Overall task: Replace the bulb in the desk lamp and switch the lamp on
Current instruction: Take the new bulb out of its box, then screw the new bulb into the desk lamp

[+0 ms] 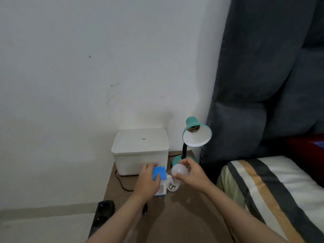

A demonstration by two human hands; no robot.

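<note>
The left hand (149, 181) is gripping a blue cardboard bulb box (160, 179) on the brown worktop (184, 216). The right hand (192, 174) is pinching a round white bulb (178, 170), its grip clamped around it. The teal desk lamp (194, 135) is standing behind, socket bare.

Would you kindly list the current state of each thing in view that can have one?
Desk lamp: unlit, socket empty, shade tilted toward the camera.
Bulb: out of its box, pinched by the right hand.
Second bulb: lying on the table.
Blue box: gripped by the left hand.
White container: lid closed.
Power strip: visible sockets empty.
Black plug: unplugged.
</note>
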